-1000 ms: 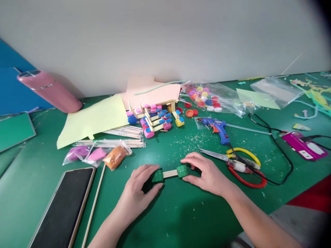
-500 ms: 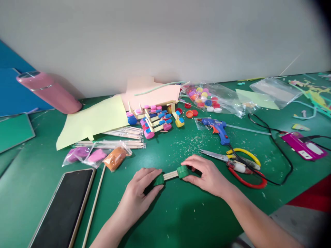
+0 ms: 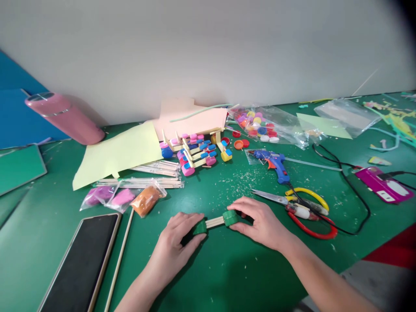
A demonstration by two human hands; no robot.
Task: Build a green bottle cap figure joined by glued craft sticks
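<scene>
Between my hands lies a small dumbbell-shaped piece [image 3: 215,222], made of short pale wooden sticks with green bottle caps at both ends. My left hand [image 3: 178,236] is closed around the left caps [image 3: 199,227], partly covering them. Thumb and fingers of my right hand [image 3: 258,221] grip the right caps [image 3: 230,218]. The sticks show bare in the middle, and the piece sits low over the green table. Right of my right hand are scissors [image 3: 269,196] with red-handled and yellow-handled tools crossed together.
A blue glue gun [image 3: 274,164] lies behind the scissors, its cord running right. Capped stick pieces [image 3: 195,151] and a bag of bottle caps [image 3: 256,123] are at the back. A phone [image 3: 81,264], a long stick [image 3: 120,258], clay packets [image 3: 147,199] and a pink bottle [image 3: 68,119] stand left.
The view has shifted very slightly, so the surroundings sit a little lower and further right. Both hands keep the same grip on the dumbbell-shaped piece.
</scene>
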